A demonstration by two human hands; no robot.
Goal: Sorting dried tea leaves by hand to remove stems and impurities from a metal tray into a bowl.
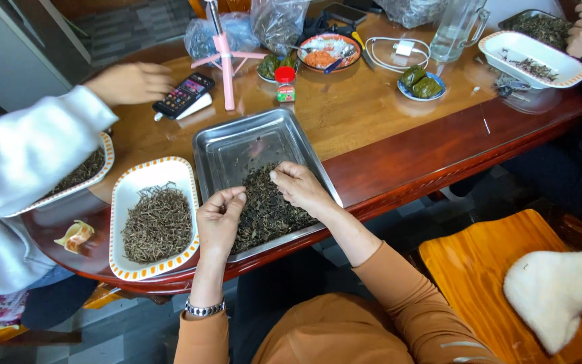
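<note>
Steel tray runs lengthwise away from the wearer, holding dark dried leaves; left hand and right hand both pinch bits.

A glossy wooden table carries a steel tray of dark leaves at its near edge, with a white dish of stems just beside it. Farther back lie a phone, a pink tripod, a red-capped jar, a bowl, a charger cable, a glass jug and another white dish.
</note>
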